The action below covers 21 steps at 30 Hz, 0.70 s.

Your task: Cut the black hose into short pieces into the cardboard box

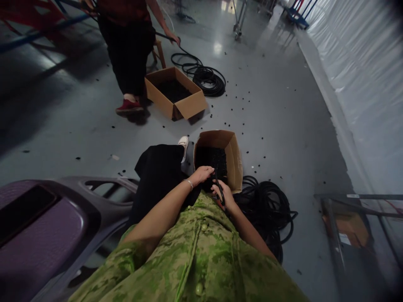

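Observation:
My left hand (201, 174) is closed in a pinch over a cardboard box (234, 163). Something dark shows at its fingertips, too small to make out. Just beside it, my right hand (229, 199) is wrapped round what look like black-handled scissors (220, 189), their tips pointing toward the left fingers. Under both hands, the box holds a mass of small black pieces (217, 159). A loose heap of black hose (267, 201) lies on the floor against the box's right side.
Ahead on the left, another person (132, 46) handles black hose near a second open box (189, 105) and a coil (212, 82). Small black bits dot the grey floor (283, 126). A purple-grey plastic chair (63, 226) is at left, a metal frame (362, 197) at right.

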Each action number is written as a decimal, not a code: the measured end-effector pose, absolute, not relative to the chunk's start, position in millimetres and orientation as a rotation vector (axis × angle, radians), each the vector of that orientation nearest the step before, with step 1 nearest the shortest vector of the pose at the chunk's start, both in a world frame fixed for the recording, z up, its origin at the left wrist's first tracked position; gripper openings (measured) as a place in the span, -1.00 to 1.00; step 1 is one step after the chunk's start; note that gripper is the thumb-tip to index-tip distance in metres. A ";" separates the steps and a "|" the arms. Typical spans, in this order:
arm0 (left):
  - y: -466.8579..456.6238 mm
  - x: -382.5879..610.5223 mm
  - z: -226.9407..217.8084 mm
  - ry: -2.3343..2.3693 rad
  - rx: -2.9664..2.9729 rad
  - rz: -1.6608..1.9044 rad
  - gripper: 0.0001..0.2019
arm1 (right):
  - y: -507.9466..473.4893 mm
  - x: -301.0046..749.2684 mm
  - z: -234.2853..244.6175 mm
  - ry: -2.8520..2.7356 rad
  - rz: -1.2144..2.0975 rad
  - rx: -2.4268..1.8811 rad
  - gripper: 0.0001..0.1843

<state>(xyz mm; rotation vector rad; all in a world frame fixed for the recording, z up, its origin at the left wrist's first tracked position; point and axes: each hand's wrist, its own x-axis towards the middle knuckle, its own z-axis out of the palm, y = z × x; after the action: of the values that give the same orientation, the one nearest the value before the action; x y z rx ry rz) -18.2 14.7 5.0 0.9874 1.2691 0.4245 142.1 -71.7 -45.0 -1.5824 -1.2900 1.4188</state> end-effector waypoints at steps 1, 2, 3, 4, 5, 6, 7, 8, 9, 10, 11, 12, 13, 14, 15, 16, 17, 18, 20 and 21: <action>15.3 -18.4 4.7 1.265 0.981 0.409 -0.63 | -72.6 142.3 -45.9 -1.282 1.416 -1.580 -0.46; 15.8 -18.6 4.7 1.257 0.971 0.400 -0.64 | -73.4 142.5 -46.6 -1.274 1.415 -1.579 -0.47; 16.2 -18.8 4.7 1.247 0.961 0.394 -0.64 | -74.3 142.5 -47.1 -1.267 1.414 -1.576 -0.47; 16.5 -19.0 4.8 1.237 0.952 0.392 -0.65 | -75.2 142.3 -47.4 -1.263 1.415 -1.570 -0.47; 16.6 -19.2 4.9 1.226 0.943 0.390 -0.66 | -76.1 141.8 -47.5 -1.263 1.417 -1.561 -0.47; 16.6 -19.4 5.0 1.214 0.937 0.388 -0.67 | -77.0 141.0 -47.2 -1.265 1.419 -1.551 -0.47; 16.6 -19.6 5.1 1.205 0.931 0.384 -0.67 | -77.8 140.0 -46.8 -1.269 1.419 -1.546 -0.47; 16.4 -19.7 5.1 1.198 0.927 0.382 -0.67 | -78.5 139.0 -46.2 -1.275 1.415 -1.547 -0.47; 16.3 -19.8 5.0 1.194 0.923 0.379 -0.67 | -79.1 138.0 -45.5 -1.282 1.409 -1.555 -0.47; 16.2 -19.8 4.9 1.191 0.921 0.375 -0.67 | -79.5 137.2 -45.0 -1.290 1.401 -1.569 -0.47; 16.1 -19.7 4.7 1.191 0.920 0.373 -0.67 | -79.7 136.5 -44.7 -1.299 1.391 -1.584 -0.47; 16.1 -19.6 4.5 1.191 0.921 0.371 -0.67 | -79.8 136.1 -44.7 -1.309 1.381 -1.599 -0.47; 16.2 -19.5 4.2 1.193 0.922 0.366 -0.67 | -80.0 135.8 -45.2 -1.322 1.367 -1.611 -0.48; 16.3 -19.5 4.0 1.195 0.922 0.362 -0.67 | -80.1 135.7 -46.0 -1.335 1.351 -1.624 -0.48; 16.4 -19.4 3.7 1.199 0.922 0.357 -0.66 | -80.2 135.5 -47.1 -1.349 1.334 -1.635 -0.49; 16.5 -19.4 3.5 1.203 0.920 0.353 -0.66 | -80.5 135.4 -48.3 -1.360 1.313 -1.647 -0.49; 16.6 -19.5 3.4 1.207 0.919 0.350 -0.66 | -80.9 135.2 -49.3 -1.368 1.293 -1.660 -0.50; 16.7 -19.6 3.3 1.210 0.919 0.349 -0.66 | -81.4 135.0 -50.1 -1.374 1.274 -1.670 -0.50; 16.7 -19.9 3.4 1.213 0.921 0.346 -0.66 | -82.5 134.5 -50.5 -1.380 1.250 -1.681 -0.51; 16.7 -20.0 3.4 1.214 0.920 0.343 -0.66 | -83.2 134.3 -50.0 -1.381 1.245 -1.679 -0.51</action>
<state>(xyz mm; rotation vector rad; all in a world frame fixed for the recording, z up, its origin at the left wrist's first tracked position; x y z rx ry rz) -20.0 16.7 3.4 0.9202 1.2142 0.3428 134.3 -83.2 -50.0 -1.6793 -1.3805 1.2448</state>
